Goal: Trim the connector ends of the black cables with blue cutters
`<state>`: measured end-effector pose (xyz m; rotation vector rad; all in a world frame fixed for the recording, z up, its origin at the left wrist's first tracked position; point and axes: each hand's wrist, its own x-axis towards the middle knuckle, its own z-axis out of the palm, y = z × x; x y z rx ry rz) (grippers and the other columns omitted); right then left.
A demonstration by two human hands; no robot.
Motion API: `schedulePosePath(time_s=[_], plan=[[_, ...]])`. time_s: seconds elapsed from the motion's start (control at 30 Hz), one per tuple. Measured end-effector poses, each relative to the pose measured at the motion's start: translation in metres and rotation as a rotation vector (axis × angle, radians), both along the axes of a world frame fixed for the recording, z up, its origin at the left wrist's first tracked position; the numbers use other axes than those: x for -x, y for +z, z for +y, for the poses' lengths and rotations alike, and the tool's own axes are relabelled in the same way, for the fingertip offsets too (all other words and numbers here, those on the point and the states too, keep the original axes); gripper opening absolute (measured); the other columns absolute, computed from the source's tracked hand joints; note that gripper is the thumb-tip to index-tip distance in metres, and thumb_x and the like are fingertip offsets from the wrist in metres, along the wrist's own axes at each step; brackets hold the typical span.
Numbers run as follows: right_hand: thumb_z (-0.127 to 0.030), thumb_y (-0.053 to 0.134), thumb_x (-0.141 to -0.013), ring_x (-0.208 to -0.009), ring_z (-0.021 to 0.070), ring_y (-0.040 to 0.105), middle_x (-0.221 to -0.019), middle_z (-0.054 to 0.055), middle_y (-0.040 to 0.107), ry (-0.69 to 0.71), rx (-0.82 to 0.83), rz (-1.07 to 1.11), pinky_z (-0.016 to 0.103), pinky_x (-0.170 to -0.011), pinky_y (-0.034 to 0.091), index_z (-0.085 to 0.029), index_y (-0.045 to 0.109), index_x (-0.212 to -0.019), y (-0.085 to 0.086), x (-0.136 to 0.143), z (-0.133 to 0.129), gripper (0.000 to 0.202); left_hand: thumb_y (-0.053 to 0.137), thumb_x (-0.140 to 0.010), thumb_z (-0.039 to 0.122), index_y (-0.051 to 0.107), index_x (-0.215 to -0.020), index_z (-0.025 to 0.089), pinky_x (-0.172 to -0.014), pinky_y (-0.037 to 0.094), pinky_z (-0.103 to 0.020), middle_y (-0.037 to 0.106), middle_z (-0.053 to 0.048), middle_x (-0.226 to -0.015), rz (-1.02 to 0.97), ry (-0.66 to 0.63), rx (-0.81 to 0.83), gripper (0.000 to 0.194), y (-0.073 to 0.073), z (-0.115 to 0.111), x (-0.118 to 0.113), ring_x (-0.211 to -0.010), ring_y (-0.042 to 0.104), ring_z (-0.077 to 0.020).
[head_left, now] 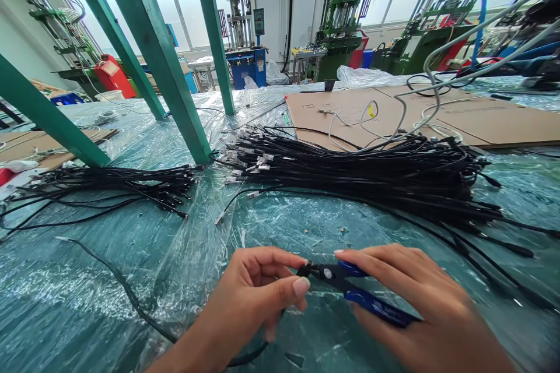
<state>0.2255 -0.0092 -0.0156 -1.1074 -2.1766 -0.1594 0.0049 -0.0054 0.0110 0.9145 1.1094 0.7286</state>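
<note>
My left hand pinches the end of a black cable between thumb and index finger. From there the cable passes below my left wrist and runs out to the left, its far tip lying on the plastic-covered table. In my right hand is a pair of blue-handled flush cutters, fingers and thumb around the handles. The cutters' jaws meet the cable end at my left fingertips; the exact bite is too small to make out. Beyond both hands lies a large bundle of black cables with pale metal-looking plugs at its left end.
A smaller cable pile lies left, by the green metal posts. Flat cardboard with loose grey wires sits behind the large bundle. Clear plastic film covers the table. Green machines stand in the background.
</note>
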Motion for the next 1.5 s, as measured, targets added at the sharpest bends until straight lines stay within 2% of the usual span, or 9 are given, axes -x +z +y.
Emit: schedulePosePath(time_s=[0.6, 0.83, 1.03, 1.27, 1.5], plan=[[-0.021, 0.061, -0.078, -0.075, 0.0169, 0.066, -0.088, 0.002, 0.068, 0.000, 0.061, 0.027, 0.029, -0.065, 0.053, -0.029, 0.063, -0.110, 0.0005, -0.0024, -0.0007, 0.032, 0.077, -0.071, 0.033, 0.075, -0.087, 0.016, -0.036, 0.028, -0.016, 0.066, 0.000, -0.062, -0.014, -0.007, -0.011, 0.024, -0.0007, 0.0027, -0.0005, -0.038, 0.041, -0.0031], [-0.019, 0.062, -0.078, -0.073, 0.0148, 0.065, -0.085, 0.000, 0.069, 0.015, 0.039, 0.044, 0.027, -0.063, 0.053, -0.028, 0.063, -0.108, 0.0015, -0.0019, 0.0007, 0.031, 0.076, -0.073, 0.031, 0.076, -0.086, 0.016, -0.037, 0.030, -0.015, 0.065, 0.000, -0.061, -0.007, -0.017, -0.022, 0.019, 0.0010, 0.0014, -0.0005, -0.038, 0.041, -0.0028], [-0.019, 0.062, -0.079, -0.072, 0.0157, 0.065, -0.084, 0.000, 0.069, 0.014, 0.011, 0.048, 0.028, -0.063, 0.053, -0.027, 0.064, -0.108, 0.0004, -0.0016, -0.0003, 0.030, 0.076, -0.071, 0.035, 0.074, -0.086, 0.015, -0.036, 0.027, -0.016, 0.066, 0.000, -0.060, 0.006, -0.011, -0.004, 0.025, 0.0004, 0.0015, -0.0016, -0.035, 0.039, -0.0024], [-0.020, 0.056, -0.081, -0.073, 0.0160, 0.065, -0.084, 0.000, 0.068, -0.073, -0.053, 0.063, 0.029, -0.063, 0.053, -0.026, 0.064, -0.105, 0.0020, -0.0001, 0.0006, 0.026, 0.075, -0.073, 0.033, 0.071, -0.087, 0.013, -0.035, 0.024, -0.015, 0.067, 0.000, -0.060, -0.009, -0.021, 0.007, 0.025, -0.0003, 0.0015, -0.0011, -0.032, 0.039, -0.0008], [-0.019, 0.061, -0.078, -0.078, 0.0161, 0.064, -0.089, 0.001, 0.067, -0.024, -0.006, -0.008, 0.029, -0.068, 0.052, -0.026, 0.060, -0.110, -0.0008, -0.0031, -0.0009, 0.033, 0.075, -0.073, 0.030, 0.070, -0.086, 0.013, -0.034, 0.024, -0.015, 0.067, 0.001, -0.059, -0.033, 0.004, 0.011, 0.021, -0.0010, 0.0011, -0.0007, -0.032, 0.039, -0.0008]])
